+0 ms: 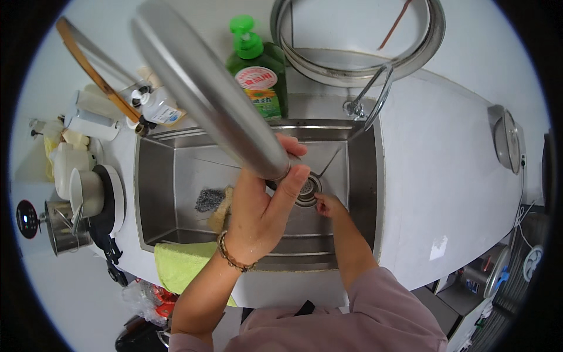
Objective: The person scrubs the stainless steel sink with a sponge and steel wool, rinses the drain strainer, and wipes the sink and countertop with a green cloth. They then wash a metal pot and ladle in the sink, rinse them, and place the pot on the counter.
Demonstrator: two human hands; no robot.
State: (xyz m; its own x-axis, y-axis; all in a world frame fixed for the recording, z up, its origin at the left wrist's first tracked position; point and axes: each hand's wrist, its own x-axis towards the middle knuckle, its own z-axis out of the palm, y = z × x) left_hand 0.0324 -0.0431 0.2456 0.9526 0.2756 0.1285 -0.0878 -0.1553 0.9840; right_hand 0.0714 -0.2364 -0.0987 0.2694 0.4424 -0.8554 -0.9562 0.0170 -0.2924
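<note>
My left hand [264, 209], with a beaded bracelet on its wrist, is wrapped around the end of a brushed-metal faucet spout [211, 97]. This thick tube slants down from the upper left over the stainless steel sink [255, 262]. At the right rim of the round drain strainer [307, 188] is my right hand [329, 205], its fingers curled. Whether it pinches anything there is too small to tell. A steel wool scourer [208, 200] and a tan sponge [218, 218] lie on the sink floor, left of my left hand. The spout and left hand partly cover the drain.
A green pump bottle [259, 66] and a small chrome tap [369, 97] stand behind the sink. A lime cloth [184, 264] drapes over its front edge. Left on the counter are a white pump bottle [162, 108] and a saucepan [88, 193]. A lid [507, 141] leans at right.
</note>
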